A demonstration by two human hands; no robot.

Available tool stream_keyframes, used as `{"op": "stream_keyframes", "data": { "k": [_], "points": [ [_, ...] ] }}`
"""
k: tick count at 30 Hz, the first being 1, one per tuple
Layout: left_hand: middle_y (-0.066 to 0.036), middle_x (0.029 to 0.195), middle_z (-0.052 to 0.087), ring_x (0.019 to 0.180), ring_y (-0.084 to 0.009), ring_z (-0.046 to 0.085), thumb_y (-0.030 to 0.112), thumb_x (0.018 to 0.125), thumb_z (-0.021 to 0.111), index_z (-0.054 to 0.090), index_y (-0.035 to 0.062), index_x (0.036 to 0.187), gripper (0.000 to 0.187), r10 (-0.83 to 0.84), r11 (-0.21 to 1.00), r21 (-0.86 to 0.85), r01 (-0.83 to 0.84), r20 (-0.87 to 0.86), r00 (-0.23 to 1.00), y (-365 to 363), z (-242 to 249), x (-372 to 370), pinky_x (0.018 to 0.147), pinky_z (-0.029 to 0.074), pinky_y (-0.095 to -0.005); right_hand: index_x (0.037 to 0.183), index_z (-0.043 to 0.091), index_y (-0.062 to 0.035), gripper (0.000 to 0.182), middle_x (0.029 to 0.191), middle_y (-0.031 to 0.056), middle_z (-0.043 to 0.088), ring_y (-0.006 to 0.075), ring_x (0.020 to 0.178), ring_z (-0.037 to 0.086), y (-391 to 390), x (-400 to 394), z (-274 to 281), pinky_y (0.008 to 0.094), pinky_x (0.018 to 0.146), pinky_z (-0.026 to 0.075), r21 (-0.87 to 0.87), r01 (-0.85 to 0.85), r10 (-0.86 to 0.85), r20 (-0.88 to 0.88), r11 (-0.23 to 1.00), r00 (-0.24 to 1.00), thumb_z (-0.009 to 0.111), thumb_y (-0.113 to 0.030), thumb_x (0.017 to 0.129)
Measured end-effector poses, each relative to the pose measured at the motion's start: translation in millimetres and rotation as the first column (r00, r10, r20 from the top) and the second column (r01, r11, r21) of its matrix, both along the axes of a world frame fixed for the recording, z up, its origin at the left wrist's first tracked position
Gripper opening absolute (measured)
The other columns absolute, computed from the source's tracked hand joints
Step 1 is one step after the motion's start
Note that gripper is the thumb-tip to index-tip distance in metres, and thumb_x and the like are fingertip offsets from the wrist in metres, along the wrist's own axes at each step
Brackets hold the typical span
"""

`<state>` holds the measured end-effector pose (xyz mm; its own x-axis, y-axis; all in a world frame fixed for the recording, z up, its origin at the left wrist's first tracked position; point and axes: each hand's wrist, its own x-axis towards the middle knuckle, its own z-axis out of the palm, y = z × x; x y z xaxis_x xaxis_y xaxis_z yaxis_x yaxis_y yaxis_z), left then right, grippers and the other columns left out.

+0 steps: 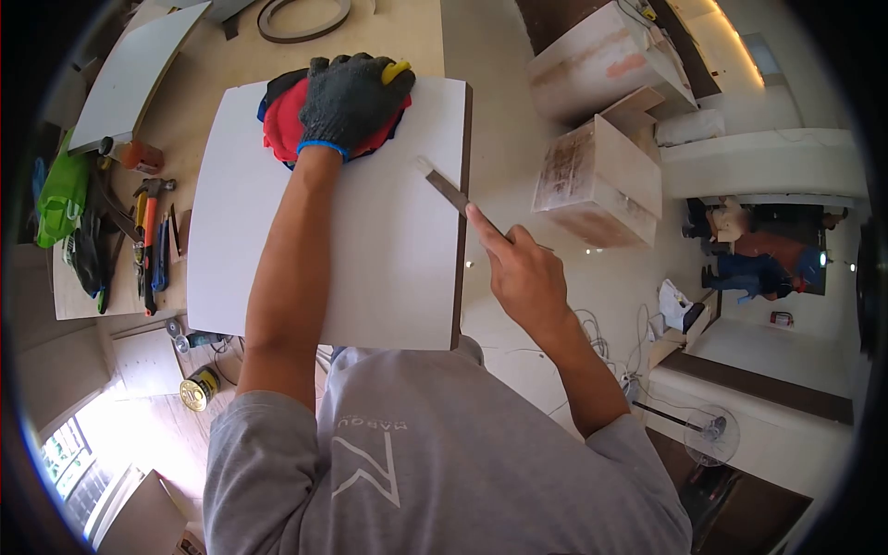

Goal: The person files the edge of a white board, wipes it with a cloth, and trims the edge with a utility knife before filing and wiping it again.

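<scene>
A white panel (pixel 388 268) with a dark brown edge band (pixel 462 185) lies in front of me, its near end by my shirt. My left hand (pixel 356 102), in a dark grey glove with a blue cuff, presses down on a bunched red cloth (pixel 285 120) on the panel. Its fingers look curled over the cloth, and a small yellow piece (pixel 396 70) shows by the thumb. My bare right hand (pixel 527 277) grips a flat metal file (pixel 448 192), index finger stretched along it. The file slants across the panel's right edge, tip over the white face.
On the wooden worktable (pixel 407 37) are a claw hammer (pixel 151 240), pliers, a green bag (pixel 63 199) and a roll of edge banding (pixel 301 18). Right of me stand boxy panels (pixel 601 180), loose cables and a fan (pixel 712 435). People (pixel 763 250) are farther off.
</scene>
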<state>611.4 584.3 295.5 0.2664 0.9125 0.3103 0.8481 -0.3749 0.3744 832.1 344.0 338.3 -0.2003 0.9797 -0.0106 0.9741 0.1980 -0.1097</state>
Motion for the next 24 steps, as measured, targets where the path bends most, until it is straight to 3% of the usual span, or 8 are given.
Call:
{"op": "stream_keyframes", "data": {
  "k": [4, 8, 9, 13, 15, 19, 22, 24],
  "points": [
    [-0.013, 0.109, 0.075, 0.107, -0.0338, 0.066, 0.049, 0.099, 0.056, 0.079, 0.0119, 0.111, 0.045, 0.014, 0.998, 0.059, -0.015, 0.003, 1.000, 4.3, -4.1, -4.5, 0.102, 0.041, -0.0489, 0.156, 0.053, -0.0301, 0.063, 0.076, 0.0105, 0.049, 0.0296, 0.058, 0.059, -55.9, -3.8, 14.6, 0.0450, 0.053, 0.053, -0.159, 0.029, -0.042, -0.081, 0.987, 0.996, 0.061, -0.010, 0.097],
    [-0.012, 0.109, 0.076, 0.106, -0.0337, 0.066, 0.048, 0.098, 0.057, 0.079, 0.0108, 0.111, 0.045, 0.008, 1.000, 0.015, -0.009, 0.017, 1.000, 0.8, -0.4, 1.0, 0.102, 0.041, -0.0479, 0.155, 0.053, -0.0237, 0.060, 0.078, 0.0141, 0.053, 0.0343, 0.059, 0.059, 4.9, -5.7, -8.1, 0.0463, 0.056, 0.053, 0.061, -0.014, 0.020, -0.106, 0.998, 0.994, 0.059, -0.007, 0.098],
    [-0.013, 0.109, 0.076, 0.106, -0.0338, 0.066, 0.048, 0.098, 0.057, 0.079, 0.0109, 0.111, 0.045, 0.005, 1.000, 0.029, -0.005, 0.013, 1.000, 0.5, -1.1, -0.2, 0.102, 0.041, -0.0477, 0.154, 0.053, -0.0218, 0.057, 0.080, 0.0160, 0.055, 0.0368, 0.062, 0.060, 22.6, -6.9, -5.5, 0.0481, 0.060, 0.052, 0.004, 0.022, -0.022, -0.058, 1.000, 0.998, 0.057, -0.005, 0.100],
    [-0.013, 0.106, 0.076, 0.104, -0.0344, 0.067, 0.050, 0.098, 0.056, 0.079, 0.0115, 0.110, 0.047, -0.009, 0.996, 0.089, 0.005, 0.045, 0.999, 7.2, -9.9, -1.6, 0.103, 0.039, -0.0518, 0.155, 0.050, -0.0202, 0.054, 0.086, 0.0159, 0.055, 0.0367, 0.066, 0.060, 4.3, 2.9, -1.1, 0.0496, 0.065, 0.052, -0.012, 0.013, -0.016, -0.328, 1.000, 0.945, 0.059, -0.010, 0.103],
    [-0.013, 0.105, 0.076, 0.103, -0.0344, 0.068, 0.052, 0.098, 0.055, 0.080, 0.0117, 0.108, 0.048, -0.021, 0.995, 0.094, 0.015, 0.059, 0.998, 6.4, -16.7, -3.2, 0.104, 0.038, -0.0536, 0.157, 0.049, -0.0226, 0.055, 0.087, 0.0152, 0.054, 0.0360, 0.067, 0.061, -9.1, 1.3, -0.7, 0.0495, 0.064, 0.052, 0.000, 0.037, -0.034, -0.367, 0.999, 0.930, 0.060, -0.012, 0.104],
    [-0.013, 0.107, 0.076, 0.105, -0.0337, 0.067, 0.049, 0.099, 0.055, 0.079, 0.0106, 0.111, 0.047, 0.000, 0.998, 0.063, -0.001, 0.018, 1.000, 4.9, -8.6, -1.1, 0.102, 0.040, -0.0495, 0.159, 0.046, -0.0284, 0.059, 0.089, 0.0136, 0.053, 0.0328, 0.069, 0.062, -28.6, -10.2, 17.8, 0.0478, 0.061, 0.053, -0.207, 0.094, -0.123, -0.132, 0.974, 0.984, 0.059, -0.013, 0.104],
    [-0.013, 0.108, 0.076, 0.106, -0.0332, 0.067, 0.048, 0.099, 0.056, 0.078, 0.0096, 0.113, 0.047, -0.001, 0.997, 0.076, 0.000, 0.014, 1.000, 2.7, -7.7, -0.9, 0.101, 0.040, -0.0476, 0.160, 0.045, -0.0317, 0.064, 0.087, 0.0121, 0.052, 0.0294, 0.066, 0.061, -47.8, -4.9, 23.8, 0.0453, 0.058, 0.053, -0.238, 0.098, -0.096, 0.020, 0.966, 0.995, 0.059, -0.010, 0.101],
    [-0.013, 0.108, 0.076, 0.105, -0.0332, 0.067, 0.048, 0.099, 0.056, 0.078, 0.0095, 0.113, 0.047, -0.003, 0.997, 0.081, 0.002, 0.016, 1.000, 3.4, -8.1, -2.9, 0.101, 0.040, -0.0477, 0.159, 0.046, -0.0313, 0.066, 0.086, 0.0113, 0.052, 0.0283, 0.063, 0.060, -59.5, -8.2, 35.4, 0.0443, 0.057, 0.053, -0.224, 0.080, -0.082, 0.001, 0.971, 0.997, 0.059, -0.007, 0.099]
  ]
}}
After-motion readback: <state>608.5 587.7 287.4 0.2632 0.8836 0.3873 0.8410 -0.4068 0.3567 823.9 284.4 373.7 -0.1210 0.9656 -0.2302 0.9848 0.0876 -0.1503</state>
